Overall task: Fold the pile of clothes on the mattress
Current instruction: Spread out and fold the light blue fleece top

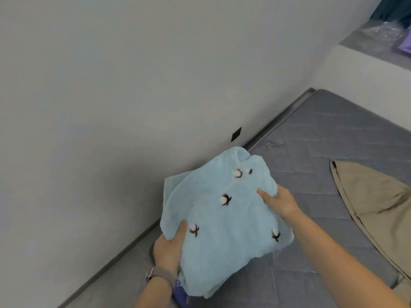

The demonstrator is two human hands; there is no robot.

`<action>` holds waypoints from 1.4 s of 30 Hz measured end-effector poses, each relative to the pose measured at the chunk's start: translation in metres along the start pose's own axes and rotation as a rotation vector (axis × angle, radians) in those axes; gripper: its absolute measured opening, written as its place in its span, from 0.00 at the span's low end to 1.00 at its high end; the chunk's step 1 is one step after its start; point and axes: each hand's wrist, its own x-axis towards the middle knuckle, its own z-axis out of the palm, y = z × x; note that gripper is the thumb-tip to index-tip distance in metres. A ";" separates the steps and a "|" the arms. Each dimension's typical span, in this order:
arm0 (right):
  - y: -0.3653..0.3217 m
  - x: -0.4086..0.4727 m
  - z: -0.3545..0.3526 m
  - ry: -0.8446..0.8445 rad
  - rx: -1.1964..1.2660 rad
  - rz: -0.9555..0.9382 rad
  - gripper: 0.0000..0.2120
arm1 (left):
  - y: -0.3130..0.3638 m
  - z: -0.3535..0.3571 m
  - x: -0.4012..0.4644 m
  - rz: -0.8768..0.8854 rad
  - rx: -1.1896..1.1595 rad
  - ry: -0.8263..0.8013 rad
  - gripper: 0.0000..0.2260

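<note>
Folded light-blue fleece garment (222, 218) held btwn both hands above grey mattress (322, 152), near wall; left hand (170, 250) grips its near-left edge, right hand (279, 201) clamps far-right side

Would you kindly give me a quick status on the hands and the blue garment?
Left hand and right hand both grip the light blue fleece garment, held folded above the grey mattress. Beige garment lies to the right, apart. Nothing in the way.

2 hands: left (167, 247), right (279, 201). 1 blue garment (222, 218), 1 tan garment (375, 207), 1 mattress (322, 138), 1 watch (155, 274), 1 black wall plate (236, 134).
</note>
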 end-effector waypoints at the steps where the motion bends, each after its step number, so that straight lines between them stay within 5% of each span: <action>1: 0.013 0.015 0.011 0.003 -0.078 0.024 0.18 | -0.014 0.006 0.021 -0.059 0.046 -0.004 0.15; 5: 0.056 0.042 0.042 0.060 -0.259 0.158 0.32 | -0.048 0.014 0.073 -0.283 0.230 -0.077 0.38; 7: 0.055 0.042 0.048 0.186 -0.333 0.132 0.39 | -0.036 0.017 0.079 -0.197 0.308 0.004 0.42; 10: 0.031 0.032 0.048 0.372 -0.420 -0.120 0.41 | -0.008 0.022 0.065 0.409 0.674 0.203 0.40; 13: 0.006 0.034 0.060 0.359 -0.523 -0.341 0.35 | 0.009 0.042 0.056 0.888 0.927 0.167 0.31; 19: 0.044 0.058 0.106 0.084 -0.851 -0.365 0.34 | -0.049 0.084 0.092 0.714 1.304 -0.007 0.32; 31: 0.134 0.113 0.136 0.170 -0.651 -0.586 0.34 | -0.136 0.102 0.132 0.843 1.210 0.155 0.31; 42: 0.130 0.112 0.135 0.211 -0.668 -0.597 0.32 | -0.126 0.103 0.129 0.826 1.210 0.115 0.29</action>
